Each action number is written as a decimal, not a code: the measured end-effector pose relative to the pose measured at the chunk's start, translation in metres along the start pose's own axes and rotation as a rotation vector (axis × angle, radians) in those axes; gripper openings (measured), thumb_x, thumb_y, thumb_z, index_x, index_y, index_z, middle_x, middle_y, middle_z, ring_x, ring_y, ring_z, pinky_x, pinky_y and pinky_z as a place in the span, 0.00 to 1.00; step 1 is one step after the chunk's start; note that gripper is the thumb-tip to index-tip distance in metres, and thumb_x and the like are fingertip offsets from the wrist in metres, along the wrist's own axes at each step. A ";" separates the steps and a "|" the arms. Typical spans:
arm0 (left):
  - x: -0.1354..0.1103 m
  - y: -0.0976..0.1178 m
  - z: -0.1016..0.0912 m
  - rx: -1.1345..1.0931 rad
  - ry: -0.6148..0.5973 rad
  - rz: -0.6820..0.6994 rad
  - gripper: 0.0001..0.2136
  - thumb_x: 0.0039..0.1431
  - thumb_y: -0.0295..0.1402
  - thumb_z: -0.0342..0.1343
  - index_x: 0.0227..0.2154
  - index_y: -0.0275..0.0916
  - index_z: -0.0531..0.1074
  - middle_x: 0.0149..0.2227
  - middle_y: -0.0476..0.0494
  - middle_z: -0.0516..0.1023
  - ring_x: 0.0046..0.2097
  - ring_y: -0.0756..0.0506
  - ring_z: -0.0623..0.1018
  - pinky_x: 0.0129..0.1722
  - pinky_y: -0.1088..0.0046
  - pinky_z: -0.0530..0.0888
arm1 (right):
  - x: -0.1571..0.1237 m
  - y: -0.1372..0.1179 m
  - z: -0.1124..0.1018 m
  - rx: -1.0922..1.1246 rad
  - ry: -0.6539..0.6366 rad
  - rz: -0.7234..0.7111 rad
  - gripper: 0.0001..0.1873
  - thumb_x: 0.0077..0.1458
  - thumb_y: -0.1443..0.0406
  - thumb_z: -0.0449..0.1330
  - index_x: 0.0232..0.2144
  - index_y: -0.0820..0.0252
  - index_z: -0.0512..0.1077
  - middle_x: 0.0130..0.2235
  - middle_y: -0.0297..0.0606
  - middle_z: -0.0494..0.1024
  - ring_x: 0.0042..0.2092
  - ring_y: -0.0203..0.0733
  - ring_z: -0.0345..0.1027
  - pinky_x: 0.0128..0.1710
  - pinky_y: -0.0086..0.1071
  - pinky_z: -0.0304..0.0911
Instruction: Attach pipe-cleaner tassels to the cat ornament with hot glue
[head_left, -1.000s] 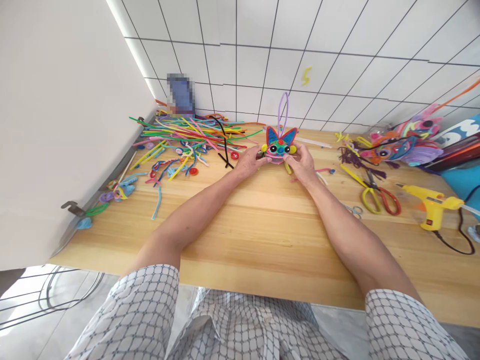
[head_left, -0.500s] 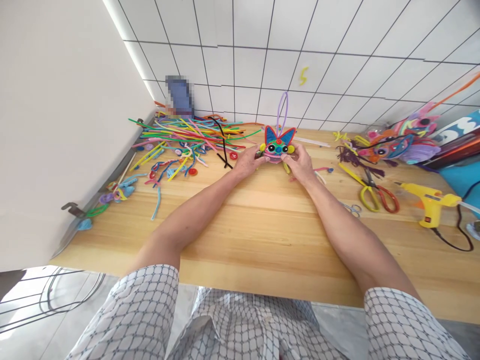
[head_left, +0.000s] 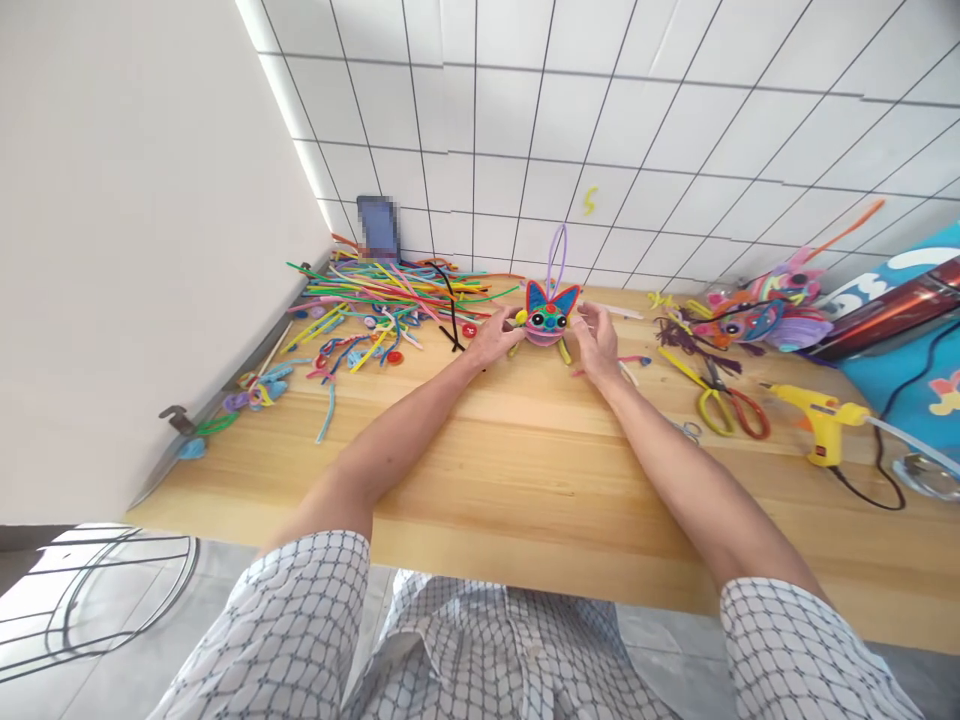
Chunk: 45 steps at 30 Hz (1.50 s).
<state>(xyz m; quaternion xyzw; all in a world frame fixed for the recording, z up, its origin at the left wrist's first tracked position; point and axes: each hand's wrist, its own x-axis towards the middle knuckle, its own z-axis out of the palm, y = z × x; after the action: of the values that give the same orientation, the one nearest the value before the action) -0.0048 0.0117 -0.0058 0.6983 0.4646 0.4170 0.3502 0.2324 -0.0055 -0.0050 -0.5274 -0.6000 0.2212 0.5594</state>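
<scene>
A small pipe-cleaner animal figure stands upright at the back middle of the table. It has blue ears edged in red, black-and-white eyes, a green and pink face, yellow feet and a purple loop on top. My left hand pinches its left side by the yellow knob, fingertips partly behind it. At the figure's right side is my right hand, thumb and fingers spread; whether the thumb touches the figure is hard to see.
Loose pipe cleaners and buttons lie at the back left, below a leaning phone. To the right are scissors, smaller scissors, a yellow glue gun with its cord, and other pipe-cleaner figures. A white panel borders the left.
My right thumb has come off the figure's front and sits out at its side. The figure now shows its feet more plainly. The whole view has shifted slightly.
</scene>
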 end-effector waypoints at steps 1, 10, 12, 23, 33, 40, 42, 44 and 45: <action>0.000 0.001 -0.001 -0.022 0.025 -0.014 0.22 0.62 0.32 0.61 0.59 0.36 0.75 0.61 0.34 0.80 0.52 0.42 0.83 0.54 0.66 0.78 | 0.001 -0.003 -0.003 -0.019 0.026 0.000 0.32 0.58 0.41 0.63 0.53 0.55 0.72 0.58 0.51 0.81 0.57 0.54 0.77 0.60 0.53 0.72; -0.002 0.012 -0.010 -0.299 0.274 -0.102 0.13 0.71 0.41 0.53 0.40 0.37 0.76 0.45 0.39 0.85 0.43 0.46 0.81 0.44 0.72 0.76 | -0.020 -0.021 -0.061 -0.367 -0.081 -0.114 0.17 0.62 0.54 0.61 0.44 0.58 0.80 0.45 0.46 0.84 0.44 0.50 0.78 0.49 0.44 0.72; -0.004 0.018 -0.010 -0.318 0.346 -0.066 0.14 0.71 0.42 0.54 0.35 0.37 0.75 0.39 0.42 0.83 0.41 0.46 0.80 0.43 0.73 0.74 | -0.032 -0.023 -0.066 -0.532 -0.189 -0.142 0.14 0.62 0.57 0.62 0.41 0.59 0.81 0.41 0.46 0.83 0.41 0.48 0.77 0.46 0.40 0.71; -0.032 0.078 -0.021 -0.282 0.413 0.230 0.14 0.73 0.40 0.55 0.32 0.38 0.74 0.33 0.47 0.76 0.38 0.48 0.75 0.44 0.72 0.71 | -0.055 -0.029 -0.049 -0.923 -0.421 -0.229 0.09 0.61 0.68 0.59 0.31 0.60 0.79 0.37 0.49 0.82 0.42 0.51 0.75 0.44 0.38 0.66; -0.112 0.083 0.006 -0.170 -0.089 0.059 0.11 0.69 0.38 0.57 0.36 0.36 0.77 0.34 0.48 0.77 0.36 0.49 0.73 0.40 0.73 0.70 | -0.090 -0.062 -0.100 -0.638 -0.474 -0.351 0.04 0.59 0.66 0.59 0.31 0.56 0.73 0.33 0.39 0.79 0.36 0.45 0.72 0.41 0.36 0.65; -0.122 0.085 0.040 -0.064 -0.312 0.087 0.24 0.64 0.31 0.62 0.63 0.36 0.74 0.43 0.46 0.79 0.33 0.51 0.72 0.41 0.73 0.74 | -0.127 -0.092 -0.103 -0.568 -0.408 -0.577 0.06 0.63 0.70 0.59 0.33 0.55 0.72 0.32 0.36 0.77 0.35 0.43 0.71 0.39 0.35 0.65; -0.124 0.089 0.049 -0.106 -0.416 0.131 0.23 0.64 0.29 0.62 0.62 0.37 0.75 0.43 0.46 0.79 0.34 0.51 0.73 0.41 0.74 0.74 | -0.133 -0.096 -0.099 -0.559 -0.360 -0.649 0.08 0.63 0.71 0.60 0.32 0.55 0.71 0.32 0.35 0.77 0.36 0.43 0.72 0.39 0.35 0.65; -0.129 0.094 0.055 -0.204 -0.520 0.157 0.15 0.64 0.27 0.60 0.53 0.35 0.79 0.40 0.47 0.80 0.35 0.51 0.73 0.41 0.74 0.73 | -0.137 -0.100 -0.095 -0.544 -0.323 -0.704 0.09 0.64 0.72 0.60 0.32 0.55 0.71 0.32 0.35 0.76 0.36 0.43 0.71 0.39 0.35 0.65; -0.131 0.096 0.057 -0.254 -0.556 0.151 0.10 0.65 0.27 0.59 0.47 0.35 0.80 0.38 0.48 0.79 0.35 0.51 0.73 0.41 0.75 0.72 | -0.139 -0.102 -0.094 -0.533 -0.312 -0.723 0.09 0.64 0.72 0.60 0.32 0.54 0.71 0.32 0.35 0.76 0.35 0.43 0.71 0.39 0.36 0.65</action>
<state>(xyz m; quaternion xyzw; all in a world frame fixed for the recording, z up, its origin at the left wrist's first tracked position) 0.0517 -0.1483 0.0214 0.7689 0.2420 0.2897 0.5161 0.2526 -0.1933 0.0472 -0.3706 -0.8577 -0.0727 0.3490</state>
